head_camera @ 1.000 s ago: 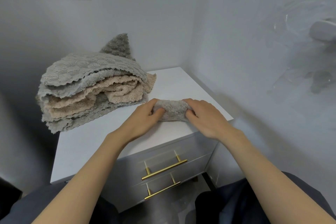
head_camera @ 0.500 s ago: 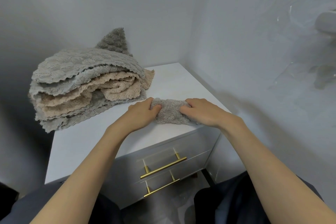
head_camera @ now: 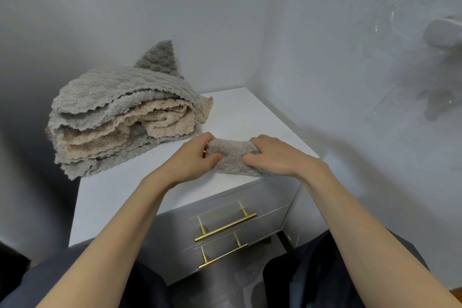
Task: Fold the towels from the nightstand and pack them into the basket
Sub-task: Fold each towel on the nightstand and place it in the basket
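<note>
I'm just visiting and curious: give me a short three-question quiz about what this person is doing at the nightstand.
1. True or false: both the left hand and the right hand grip the small grey towel.
2. Which colours show in the towel pile? A) grey and beige B) red and white C) blue only
3. Fill in: the small towel lies near the front edge of the ____, above its gold drawer handles.

Key: 1 true; 2 A; 3 nightstand.
</note>
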Available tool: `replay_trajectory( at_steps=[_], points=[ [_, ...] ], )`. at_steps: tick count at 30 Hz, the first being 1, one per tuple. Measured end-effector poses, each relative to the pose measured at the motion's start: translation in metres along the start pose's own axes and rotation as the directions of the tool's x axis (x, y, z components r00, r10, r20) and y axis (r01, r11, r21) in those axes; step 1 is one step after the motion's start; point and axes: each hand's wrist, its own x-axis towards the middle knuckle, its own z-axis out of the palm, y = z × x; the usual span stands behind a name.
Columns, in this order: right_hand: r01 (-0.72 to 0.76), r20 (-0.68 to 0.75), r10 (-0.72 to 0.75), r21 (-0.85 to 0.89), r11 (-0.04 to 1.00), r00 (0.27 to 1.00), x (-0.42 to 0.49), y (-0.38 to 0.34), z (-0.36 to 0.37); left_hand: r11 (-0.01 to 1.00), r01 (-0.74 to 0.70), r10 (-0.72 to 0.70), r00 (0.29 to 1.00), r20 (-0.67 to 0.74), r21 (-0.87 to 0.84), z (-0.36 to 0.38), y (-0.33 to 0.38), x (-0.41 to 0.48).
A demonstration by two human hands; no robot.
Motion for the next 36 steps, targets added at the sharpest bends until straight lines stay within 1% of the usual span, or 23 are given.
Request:
replay_trajectory(
  at_steps=[4, 7, 11, 14, 18, 20, 23, 26, 30, 31, 36],
  points=[
    [-0.014, -0.04, 0.019, 0.103, 0.995, 0.999, -0.007, 0.0, 0.004, 0.98, 0.016, -0.021, 1.0, -0.023, -0.2, 0.006, 0.006, -0.007],
    [-0.012, -0.081, 0.025, 0.155, 0.988, 0.996, -0.015, 0.001, 0.003, 0.94, 0.04, -0.058, 0.997, -0.044, -0.34, 0.008, 0.014, -0.011],
    [-0.005, -0.128, 0.032, 0.206, 0.978, 0.991, -0.036, -0.004, -0.009, 0.865, -0.03, -0.02, 0.995, -0.094, -0.501, 0.006, 0.031, -0.019],
    [-0.009, -0.117, 0.04, 0.256, 0.967, 0.992, -0.057, -0.006, -0.022, 0.843, -0.069, 0.025, 0.996, -0.089, -0.533, 0.005, 0.045, -0.026],
    [-0.016, -0.02, 0.024, 0.341, 0.94, 0.999, -0.087, -0.008, -0.041, 0.811, -0.098, 0.08, 0.995, -0.056, -0.577, 0.001, 0.067, -0.033],
    [-0.017, -0.008, 0.022, 0.388, 0.921, 1.0, -0.099, -0.009, -0.05, 0.811, -0.129, 0.124, 0.991, -0.049, -0.57, -0.001, 0.082, -0.036],
    [-0.019, -0.054, 0.05, 0.475, 0.88, 0.997, -0.118, -0.007, -0.06, 0.836, -0.162, 0.183, 0.983, -0.011, -0.524, 0.001, 0.107, -0.04],
    [-0.024, -0.109, 0.093, 0.512, 0.859, 0.99, -0.14, 0.002, -0.063, 0.861, -0.171, 0.21, 0.977, 0.029, -0.479, 0.007, 0.129, -0.043],
    [-0.063, -0.162, 0.187, 0.569, 0.82, 0.969, -0.187, 0.028, -0.054, 0.839, -0.123, 0.22, 0.967, 0.124, -0.529, 0.035, 0.156, -0.051],
    [-0.072, -0.156, 0.192, 0.566, 0.821, 0.969, -0.194, 0.032, -0.051, 0.838, -0.108, 0.213, 0.967, 0.138, -0.535, 0.041, 0.157, -0.054],
    [-0.146, -0.116, 0.247, 0.547, 0.824, 0.962, -0.252, 0.069, -0.024, 0.846, -0.008, 0.194, 0.936, 0.294, -0.533, 0.095, 0.172, -0.069]
  ],
)
